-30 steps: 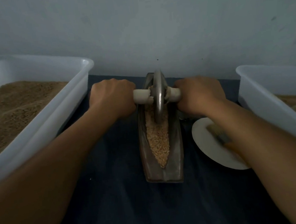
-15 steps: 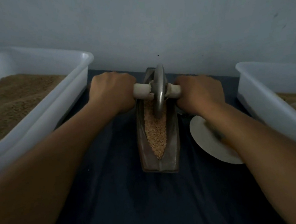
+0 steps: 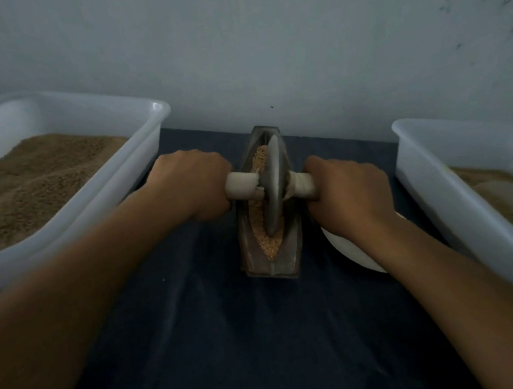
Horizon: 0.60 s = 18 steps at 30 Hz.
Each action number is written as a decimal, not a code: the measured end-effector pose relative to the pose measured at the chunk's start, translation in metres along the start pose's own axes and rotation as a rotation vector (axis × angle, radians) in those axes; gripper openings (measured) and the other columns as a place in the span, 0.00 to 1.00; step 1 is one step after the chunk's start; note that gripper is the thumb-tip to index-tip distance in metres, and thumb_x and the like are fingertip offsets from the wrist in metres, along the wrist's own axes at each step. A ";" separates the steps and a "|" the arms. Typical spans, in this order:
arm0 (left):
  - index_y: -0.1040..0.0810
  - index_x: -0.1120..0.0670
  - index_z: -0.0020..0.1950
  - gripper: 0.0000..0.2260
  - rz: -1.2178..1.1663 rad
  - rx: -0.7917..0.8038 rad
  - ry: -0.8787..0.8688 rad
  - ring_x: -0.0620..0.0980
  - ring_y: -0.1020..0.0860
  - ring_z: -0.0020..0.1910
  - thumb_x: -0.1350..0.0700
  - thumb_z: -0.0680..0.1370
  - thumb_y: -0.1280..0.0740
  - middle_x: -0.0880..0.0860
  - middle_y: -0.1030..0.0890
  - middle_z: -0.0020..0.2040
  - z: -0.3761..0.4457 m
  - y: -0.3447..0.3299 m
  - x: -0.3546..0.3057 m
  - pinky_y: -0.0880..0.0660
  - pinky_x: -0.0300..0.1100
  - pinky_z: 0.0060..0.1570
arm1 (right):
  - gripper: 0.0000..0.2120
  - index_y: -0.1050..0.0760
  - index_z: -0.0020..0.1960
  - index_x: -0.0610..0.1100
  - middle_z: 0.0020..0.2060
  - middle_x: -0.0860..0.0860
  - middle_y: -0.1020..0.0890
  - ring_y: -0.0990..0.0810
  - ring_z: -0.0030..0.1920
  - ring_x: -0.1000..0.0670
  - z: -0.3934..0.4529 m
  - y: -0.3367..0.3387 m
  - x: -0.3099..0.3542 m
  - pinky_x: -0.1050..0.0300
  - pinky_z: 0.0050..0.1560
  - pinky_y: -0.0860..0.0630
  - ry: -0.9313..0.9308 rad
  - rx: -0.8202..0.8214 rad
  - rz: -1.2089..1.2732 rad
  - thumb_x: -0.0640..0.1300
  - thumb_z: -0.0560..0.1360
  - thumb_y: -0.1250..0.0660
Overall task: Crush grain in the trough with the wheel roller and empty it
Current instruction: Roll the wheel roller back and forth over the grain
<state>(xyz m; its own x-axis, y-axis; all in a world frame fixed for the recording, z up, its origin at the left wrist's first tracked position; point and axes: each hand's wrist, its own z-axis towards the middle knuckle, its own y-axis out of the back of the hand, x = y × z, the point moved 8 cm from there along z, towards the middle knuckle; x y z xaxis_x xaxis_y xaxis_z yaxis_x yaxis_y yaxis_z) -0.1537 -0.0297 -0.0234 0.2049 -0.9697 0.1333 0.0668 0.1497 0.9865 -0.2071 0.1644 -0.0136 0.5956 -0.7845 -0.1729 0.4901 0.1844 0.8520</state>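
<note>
The wheel roller (image 3: 272,189) has rolled back from the trough's far end toward the middle. The left hand (image 3: 195,183) and right hand (image 3: 345,189) each wrap a handle end, and grain (image 3: 259,219) lies in the trough (image 3: 289,251). Uneven pressure could tip the wheel and spill grain (the trough is narrow). Dark cloth (image 3: 220,340) covers the table; a pale wall (image 3: 264,41) stands behind.
</note>
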 end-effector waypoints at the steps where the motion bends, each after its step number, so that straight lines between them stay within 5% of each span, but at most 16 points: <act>1: 0.23 0.43 0.53 0.16 -0.016 0.042 -0.005 0.50 0.24 0.41 0.36 0.71 0.29 0.47 0.21 0.45 -0.002 -0.001 0.001 0.27 0.47 0.42 | 0.08 0.29 0.46 0.51 0.36 0.54 0.23 0.31 0.33 0.50 -0.002 0.004 0.001 0.55 0.30 0.50 0.009 -0.002 -0.001 0.52 0.73 0.30; 10: 0.22 0.43 0.53 0.15 0.004 -0.014 0.002 0.49 0.26 0.38 0.38 0.71 0.30 0.46 0.25 0.40 0.003 -0.004 0.001 0.28 0.46 0.39 | 0.13 0.35 0.43 0.55 0.29 0.58 0.36 0.42 0.27 0.57 0.001 -0.005 -0.004 0.59 0.29 0.50 -0.013 0.030 -0.003 0.54 0.72 0.29; 18: 0.26 0.43 0.49 0.10 -0.001 -0.106 0.016 0.50 0.27 0.38 0.42 0.72 0.30 0.47 0.27 0.39 0.032 -0.006 0.005 0.30 0.47 0.39 | 0.09 0.26 0.48 0.57 0.35 0.55 0.26 0.33 0.33 0.49 0.044 -0.042 -0.019 0.59 0.29 0.44 -0.046 0.181 0.016 0.57 0.70 0.32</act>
<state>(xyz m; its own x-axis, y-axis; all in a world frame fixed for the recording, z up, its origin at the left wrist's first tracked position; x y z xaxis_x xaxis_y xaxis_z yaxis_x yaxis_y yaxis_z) -0.1840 -0.0413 -0.0252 0.2200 -0.9667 0.1305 0.1699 0.1697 0.9707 -0.2668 0.1456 -0.0243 0.5703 -0.8096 -0.1392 0.3562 0.0910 0.9300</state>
